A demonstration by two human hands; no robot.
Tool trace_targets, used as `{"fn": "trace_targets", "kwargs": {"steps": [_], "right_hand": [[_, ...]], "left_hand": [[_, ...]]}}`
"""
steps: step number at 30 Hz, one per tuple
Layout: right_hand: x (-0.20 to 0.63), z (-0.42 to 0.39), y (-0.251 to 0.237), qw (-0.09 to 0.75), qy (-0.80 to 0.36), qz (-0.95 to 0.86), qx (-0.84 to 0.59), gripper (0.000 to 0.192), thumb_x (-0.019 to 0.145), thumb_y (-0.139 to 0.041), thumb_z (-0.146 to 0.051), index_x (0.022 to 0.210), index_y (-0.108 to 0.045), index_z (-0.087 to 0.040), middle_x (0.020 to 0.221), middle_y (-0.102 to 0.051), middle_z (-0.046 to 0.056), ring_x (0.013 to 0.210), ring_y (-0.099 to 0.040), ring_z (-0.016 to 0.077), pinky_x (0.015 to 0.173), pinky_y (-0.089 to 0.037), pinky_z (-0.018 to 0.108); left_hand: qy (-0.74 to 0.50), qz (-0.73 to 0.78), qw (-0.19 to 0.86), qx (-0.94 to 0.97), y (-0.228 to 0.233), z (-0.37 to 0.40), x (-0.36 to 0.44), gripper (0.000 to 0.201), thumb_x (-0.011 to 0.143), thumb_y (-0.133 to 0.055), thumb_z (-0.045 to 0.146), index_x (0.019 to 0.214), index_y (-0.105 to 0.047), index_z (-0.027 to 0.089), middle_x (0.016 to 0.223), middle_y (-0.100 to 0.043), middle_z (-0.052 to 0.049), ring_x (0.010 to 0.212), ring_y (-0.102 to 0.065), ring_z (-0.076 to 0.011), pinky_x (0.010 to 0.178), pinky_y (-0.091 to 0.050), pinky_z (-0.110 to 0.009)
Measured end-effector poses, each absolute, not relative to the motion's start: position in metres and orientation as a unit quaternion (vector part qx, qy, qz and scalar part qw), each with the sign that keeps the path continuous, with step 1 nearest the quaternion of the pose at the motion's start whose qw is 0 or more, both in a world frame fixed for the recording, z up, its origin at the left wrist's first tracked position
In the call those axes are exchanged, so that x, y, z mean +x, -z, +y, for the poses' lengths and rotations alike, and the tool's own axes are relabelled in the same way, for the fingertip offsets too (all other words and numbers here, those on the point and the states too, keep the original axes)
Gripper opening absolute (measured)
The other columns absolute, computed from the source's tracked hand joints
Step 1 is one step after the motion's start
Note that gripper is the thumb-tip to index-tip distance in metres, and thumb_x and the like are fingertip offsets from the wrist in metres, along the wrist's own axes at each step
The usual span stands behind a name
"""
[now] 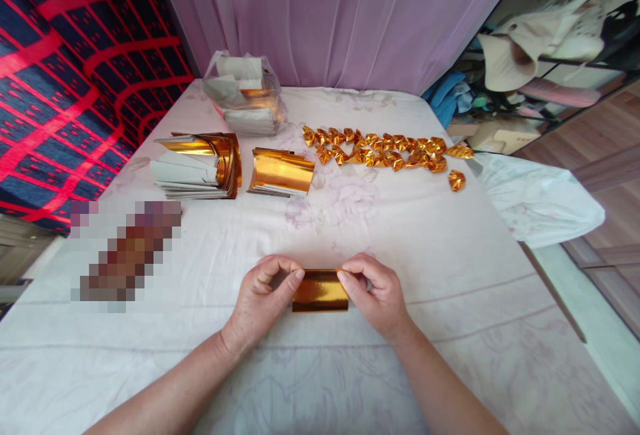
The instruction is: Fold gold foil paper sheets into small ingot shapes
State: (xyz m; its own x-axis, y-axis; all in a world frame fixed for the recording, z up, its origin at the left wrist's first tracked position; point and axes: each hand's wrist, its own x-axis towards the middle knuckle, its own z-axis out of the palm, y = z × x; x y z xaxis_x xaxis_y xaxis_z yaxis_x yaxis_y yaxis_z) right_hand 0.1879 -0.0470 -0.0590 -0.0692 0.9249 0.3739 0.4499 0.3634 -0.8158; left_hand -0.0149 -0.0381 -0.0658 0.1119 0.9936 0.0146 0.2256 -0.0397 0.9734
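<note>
A small gold foil sheet [320, 290], folded into a flat rectangle, lies on the white cloth-covered table [450, 275] in front of me. My left hand [263, 298] pinches its left end between thumb and forefinger. Gripping the right end the same way is my right hand [377, 295]. Both wrists rest on the cloth.
Two stacks of gold foil sheets [200, 165] [281, 172] lie at the back left, with a clear plastic bag of more sheets [247, 95] behind them. Several folded gold pieces [385, 150] lie in rows at the back right. A blurred patch [125, 252] is at left.
</note>
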Motion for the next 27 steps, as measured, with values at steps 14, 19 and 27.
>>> {"fn": "trace_targets", "kwargs": {"steps": [14,19,27], "right_hand": [[0.19,-0.043,0.067,0.436,-0.174,-0.716,-0.517,0.016,0.087,-0.056,-0.017,0.072,-0.059,-0.021,0.062,-0.059,-0.002,0.055,-0.052,0.0105,0.055,-0.041,0.023],[0.192,-0.04,0.076,0.432,-0.165,-0.717,-0.521,0.016,0.087,-0.055,-0.02,0.071,-0.06,-0.021,0.063,-0.061,-0.001,0.057,-0.055,0.0107,0.057,-0.043,0.023],[0.193,-0.036,0.087,0.431,-0.158,-0.713,-0.53,0.016,0.085,-0.055,-0.024,0.071,-0.062,-0.021,0.064,-0.064,0.0,0.058,-0.058,0.0117,0.057,-0.045,0.022]], "left_hand": [[-0.389,0.542,0.392,0.633,0.073,-0.036,-0.011,0.018,0.084,-0.061,0.034,0.073,-0.064,0.02,0.067,-0.064,0.0,0.066,-0.06,-0.0134,0.059,-0.046,-0.021],[-0.37,0.559,0.366,0.646,0.073,-0.034,-0.009,0.019,0.084,-0.058,0.033,0.073,-0.064,0.02,0.067,-0.065,0.0,0.067,-0.061,-0.0136,0.062,-0.047,-0.023],[-0.337,0.561,0.315,0.687,0.077,-0.028,-0.006,0.018,0.085,-0.053,0.028,0.073,-0.064,0.02,0.067,-0.066,0.001,0.067,-0.061,-0.0137,0.066,-0.046,-0.023]]}}
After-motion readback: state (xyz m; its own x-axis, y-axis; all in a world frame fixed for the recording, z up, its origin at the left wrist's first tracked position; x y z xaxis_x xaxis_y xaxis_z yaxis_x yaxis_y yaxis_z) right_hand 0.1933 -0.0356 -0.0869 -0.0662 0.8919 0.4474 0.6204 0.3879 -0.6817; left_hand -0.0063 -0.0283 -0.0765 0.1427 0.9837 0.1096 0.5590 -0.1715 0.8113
